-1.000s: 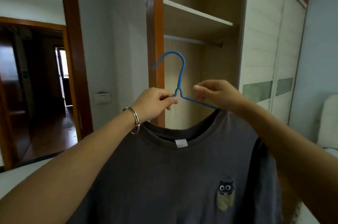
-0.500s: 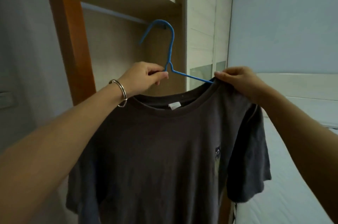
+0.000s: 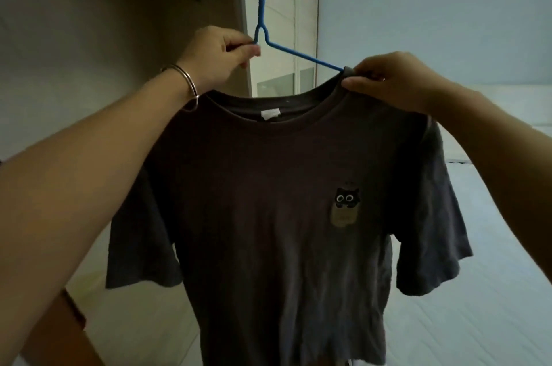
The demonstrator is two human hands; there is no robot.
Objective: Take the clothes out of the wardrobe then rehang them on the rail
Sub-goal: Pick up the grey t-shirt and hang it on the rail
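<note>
While on blue hanger [image 3: 304, 55], dark T-shirt [image 3: 268, 186]

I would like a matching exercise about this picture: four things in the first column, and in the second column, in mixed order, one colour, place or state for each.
Column A
1. hanger
2. T-shirt
3. bracelet
4. right hand

Column B
a. on the left wrist
b. blue
c. pinching the shirt collar
d. dark grey

Pairs: 1-b, 2-d, 3-a, 4-c
</note>
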